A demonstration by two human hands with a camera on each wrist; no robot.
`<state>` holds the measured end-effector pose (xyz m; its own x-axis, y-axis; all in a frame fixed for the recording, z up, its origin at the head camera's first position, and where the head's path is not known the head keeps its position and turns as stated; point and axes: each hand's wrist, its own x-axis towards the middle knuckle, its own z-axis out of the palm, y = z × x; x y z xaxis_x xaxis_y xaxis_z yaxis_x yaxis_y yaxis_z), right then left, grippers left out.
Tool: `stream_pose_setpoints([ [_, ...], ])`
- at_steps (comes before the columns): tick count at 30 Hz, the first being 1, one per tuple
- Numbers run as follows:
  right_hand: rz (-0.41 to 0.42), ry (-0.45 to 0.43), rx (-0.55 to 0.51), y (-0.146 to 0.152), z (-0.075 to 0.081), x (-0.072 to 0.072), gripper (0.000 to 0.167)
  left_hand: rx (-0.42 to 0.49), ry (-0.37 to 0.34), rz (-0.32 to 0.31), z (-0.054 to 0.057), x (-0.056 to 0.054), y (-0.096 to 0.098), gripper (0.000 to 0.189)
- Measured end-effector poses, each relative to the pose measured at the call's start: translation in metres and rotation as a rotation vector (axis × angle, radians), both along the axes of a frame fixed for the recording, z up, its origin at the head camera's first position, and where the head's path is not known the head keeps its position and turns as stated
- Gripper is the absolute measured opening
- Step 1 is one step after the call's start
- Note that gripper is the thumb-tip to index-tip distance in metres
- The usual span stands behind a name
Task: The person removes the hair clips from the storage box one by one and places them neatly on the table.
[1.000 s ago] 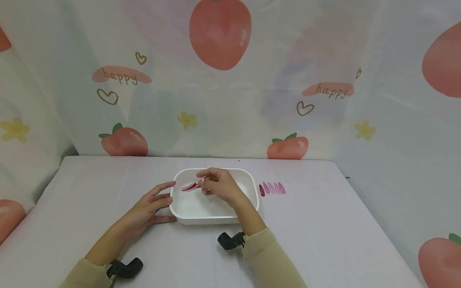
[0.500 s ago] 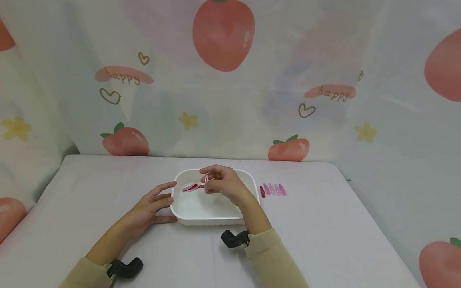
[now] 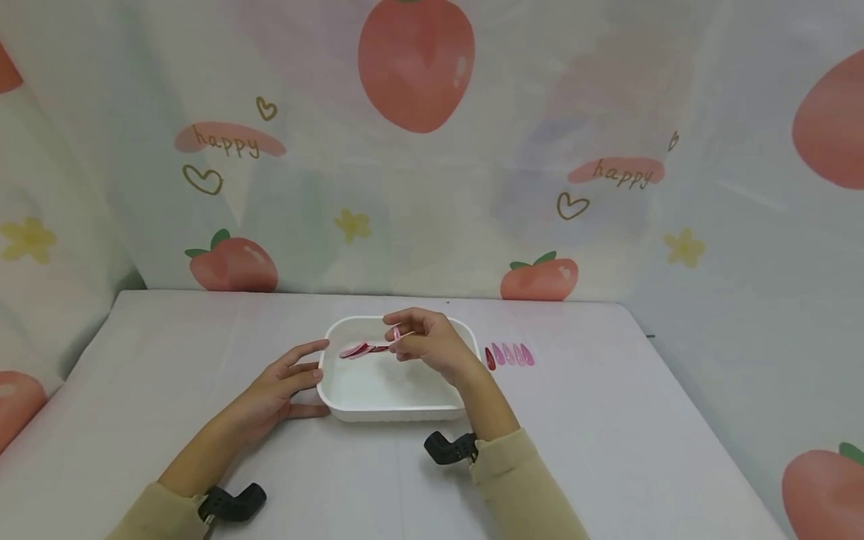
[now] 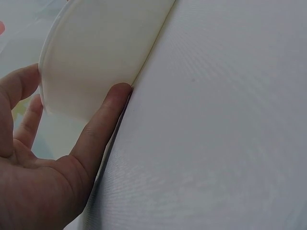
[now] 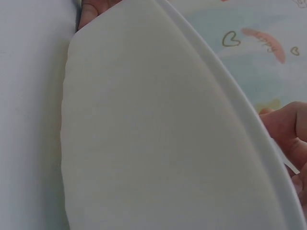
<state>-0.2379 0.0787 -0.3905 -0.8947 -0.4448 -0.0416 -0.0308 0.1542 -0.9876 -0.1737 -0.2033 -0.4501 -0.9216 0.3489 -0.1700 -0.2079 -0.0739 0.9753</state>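
A white plastic tray (image 3: pixel 391 412) stands on the table. My left hand (image 3: pixel 273 390) touches its left side with the fingers spread and fairly straight; in the left wrist view the thumb (image 4: pixel 112 103) rests low against the tray wall. My right hand (image 3: pixel 435 346), over the tray, pinches a pink snap hair clip (image 3: pixel 396 334) between thumb and fingers. Several red and pink hair clips (image 3: pixel 358 350) lie bunched in the tray's left part, just left of those fingers. In the right wrist view the tray wall (image 5: pixel 158 120) hides most of that hand.
Right of the tray, a red hair clip (image 3: pixel 490 358) and several pink hair clips (image 3: pixel 514 354) lie in a neat row on the white-covered table (image 3: pixel 641 420). A printed fabric backdrop (image 3: pixel 432 195) rises behind the table and at both sides.
My right hand has moved slightly right and up from the bunched clips, with the pink hair clip between its fingers. My left hand has stayed at the tray's side.
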Motion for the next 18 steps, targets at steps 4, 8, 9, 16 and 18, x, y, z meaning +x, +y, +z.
stream_pose_setpoints([
  [4, -0.017, 0.002, 0.006, 0.009, 0.002, 0.002, 0.040, 0.001, 0.005, -0.011, 0.000, 0.001, -0.001, 0.062],
  [8, -0.025, 0.022, 0.007, 0.018, 0.004, 0.002, 0.036, 0.004, 0.008, -0.013, 0.002, 0.001, -0.001, 0.062],
  [9, -0.024, 0.033, 0.010, 0.020, 0.004, 0.003, 0.036, 0.005, 0.007, -0.012, 0.002, 0.001, -0.001, 0.062],
  [16, -0.041, 0.063, 0.029, 0.036, 0.008, 0.005, 0.035, 0.006, 0.010, -0.014, 0.001, 0.000, -0.001, 0.062],
  [18, -0.043, 0.069, 0.044, 0.041, 0.008, 0.005, 0.036, 0.008, 0.009, -0.014, 0.001, 0.001, -0.001, 0.061],
])
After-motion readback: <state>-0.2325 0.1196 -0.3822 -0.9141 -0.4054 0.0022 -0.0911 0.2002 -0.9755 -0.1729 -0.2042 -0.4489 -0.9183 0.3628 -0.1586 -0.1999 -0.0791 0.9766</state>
